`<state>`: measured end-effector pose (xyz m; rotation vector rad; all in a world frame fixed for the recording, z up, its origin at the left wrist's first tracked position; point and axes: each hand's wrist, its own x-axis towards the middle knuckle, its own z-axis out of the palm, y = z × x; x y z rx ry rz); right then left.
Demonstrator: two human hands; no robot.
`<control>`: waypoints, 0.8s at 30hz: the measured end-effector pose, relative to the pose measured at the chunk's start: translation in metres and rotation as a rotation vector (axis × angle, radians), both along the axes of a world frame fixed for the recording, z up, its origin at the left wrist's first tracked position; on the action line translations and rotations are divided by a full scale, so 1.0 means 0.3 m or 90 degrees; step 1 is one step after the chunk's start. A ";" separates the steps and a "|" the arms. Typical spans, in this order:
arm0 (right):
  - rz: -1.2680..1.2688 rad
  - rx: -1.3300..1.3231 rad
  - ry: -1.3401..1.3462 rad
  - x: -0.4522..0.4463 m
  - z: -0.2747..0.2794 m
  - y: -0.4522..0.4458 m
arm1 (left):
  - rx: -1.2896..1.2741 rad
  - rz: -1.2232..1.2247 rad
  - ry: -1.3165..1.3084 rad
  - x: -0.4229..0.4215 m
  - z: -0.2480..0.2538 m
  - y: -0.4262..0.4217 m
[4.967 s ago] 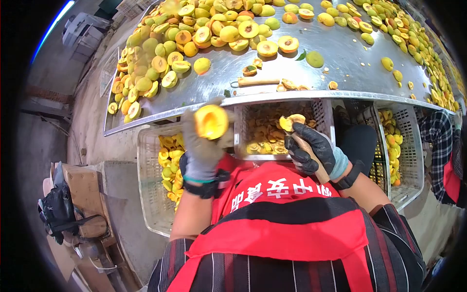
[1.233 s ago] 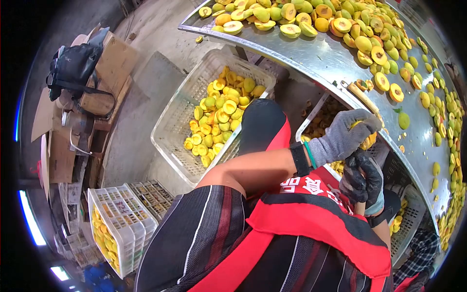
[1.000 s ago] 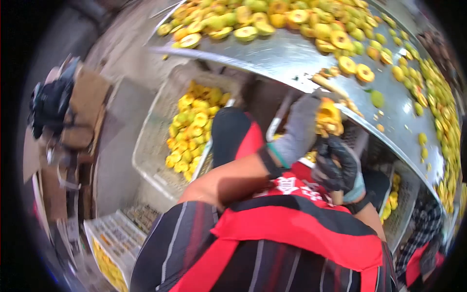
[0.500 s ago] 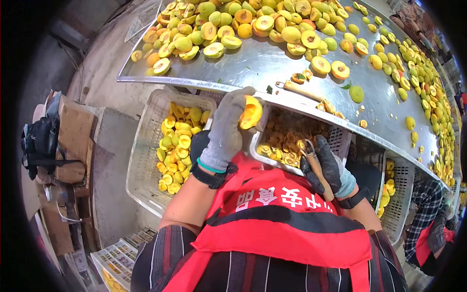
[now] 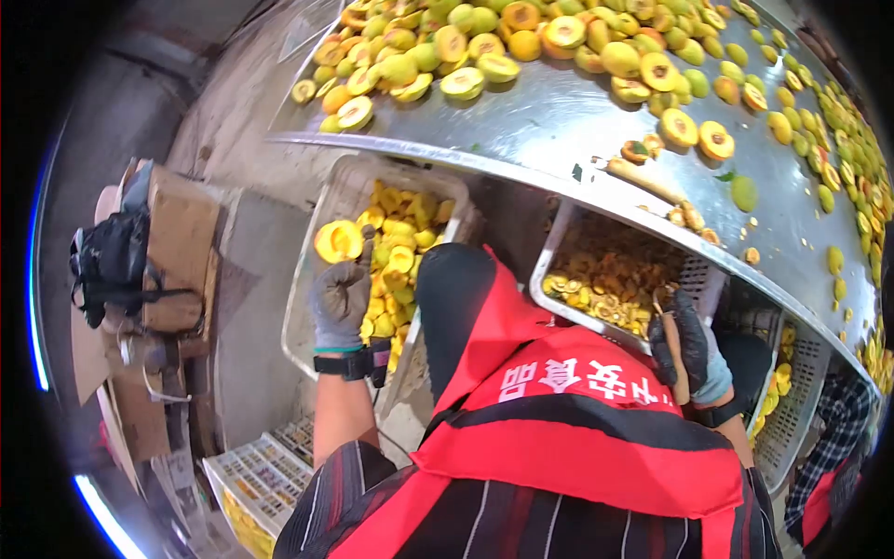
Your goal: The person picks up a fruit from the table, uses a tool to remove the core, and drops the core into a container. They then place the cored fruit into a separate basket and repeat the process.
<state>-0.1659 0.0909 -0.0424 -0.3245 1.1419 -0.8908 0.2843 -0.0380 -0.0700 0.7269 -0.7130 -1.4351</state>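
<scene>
My left hand (image 5: 341, 298), in a grey glove, is over the left side of a white crate (image 5: 300, 321) of yellow peach halves. A pitted peach half (image 5: 338, 240) is at its fingertips, cut face up; the grip is partly hidden. My right hand (image 5: 687, 345), in a dark-palmed glove, is closed around the wooden handle of a pitting tool (image 5: 674, 359), whose metal end points away from me. Just beyond that hand is a second white crate (image 5: 543, 270) holding brownish pits and scraps.
A metal table (image 5: 549, 140) carries heaped peaches and halves (image 5: 466, 82), with another wooden-handled tool (image 5: 645, 180) near its edge. Boxes with a black bag (image 5: 112, 261) stand left. A third crate (image 5: 792, 410) and a co-worker's checkered sleeve (image 5: 843, 419) are at right.
My left hand has moved left and towards me with the peach half, from near the table edge to the left crate. My right hand still holds the pitting tool. The view has shifted.
</scene>
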 end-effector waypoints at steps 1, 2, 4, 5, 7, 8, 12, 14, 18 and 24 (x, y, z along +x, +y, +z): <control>0.082 -0.158 0.184 0.006 -0.007 0.001 | 0.048 0.025 0.042 -0.020 0.029 0.009; 0.051 -0.130 0.179 0.015 -0.010 0.001 | 0.062 0.034 0.096 -0.056 0.061 0.007; 0.098 -0.252 0.302 0.028 -0.006 0.001 | 0.068 -0.037 0.201 -0.082 0.106 0.002; 0.098 -0.252 0.302 0.034 -0.007 0.000 | 0.069 -0.037 0.201 -0.071 0.094 -0.001; 0.081 -0.308 0.341 0.045 -0.014 -0.003 | 0.141 -0.004 0.108 -0.038 0.047 -0.009; 0.082 -0.307 0.341 0.043 -0.016 -0.003 | 0.142 -0.004 0.108 -0.026 0.027 -0.007; 0.095 -0.149 0.175 0.031 0.004 -0.017 | 0.097 0.039 -0.239 0.002 -0.045 0.014; 0.077 -0.069 0.096 0.037 0.015 -0.018 | 0.017 0.039 -0.421 0.006 -0.063 0.018; 0.118 -0.142 0.200 0.042 0.023 -0.017 | 0.064 0.068 -0.107 -0.062 -0.017 0.026; 0.088 -0.074 0.097 0.029 0.020 -0.010 | 0.083 -0.032 0.197 -0.138 0.086 -0.002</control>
